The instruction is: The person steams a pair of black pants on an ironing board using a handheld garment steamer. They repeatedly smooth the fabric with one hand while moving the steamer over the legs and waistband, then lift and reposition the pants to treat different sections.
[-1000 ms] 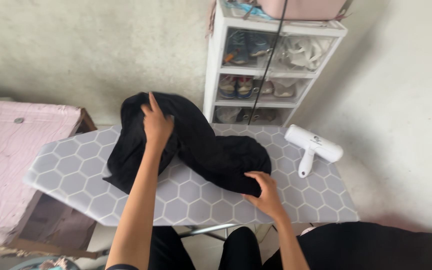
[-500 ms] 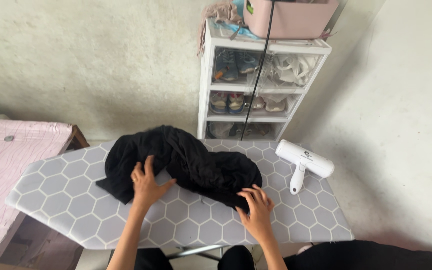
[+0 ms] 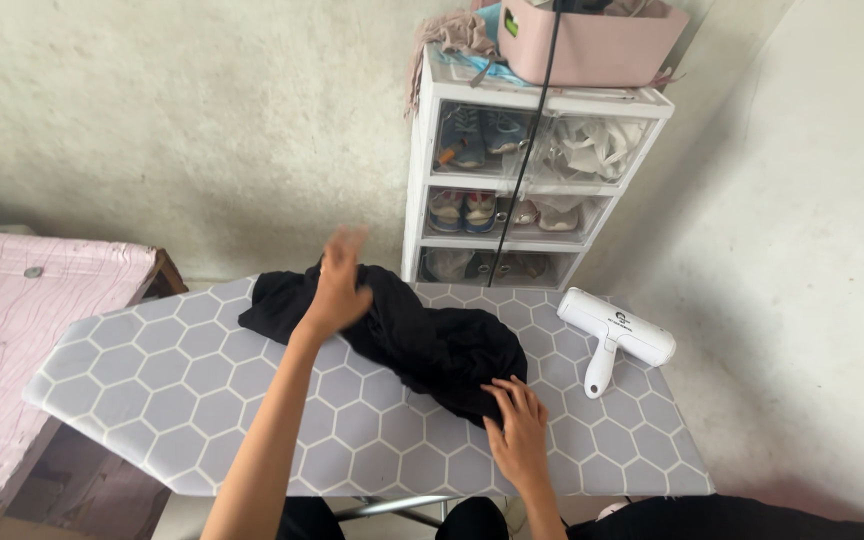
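Hexagon-patterned ironing board [image 3: 152,370], black garment [image 3: 432,345] (crumpled), white handheld steamer [image 3: 614,335]

I see soft, even daylight and only weak shadows. My left hand [image 3: 337,290] is motion-blurred; edges bend slightly.

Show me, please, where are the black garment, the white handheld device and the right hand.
black garment [image 3: 432,345], head view, middle folds.
white handheld device [image 3: 616,327], head view, its body.
right hand [image 3: 519,432], head view, its back.

A crumpled black garment [image 3: 422,340] lies bunched across the middle of the hexagon-patterned ironing board [image 3: 152,370].
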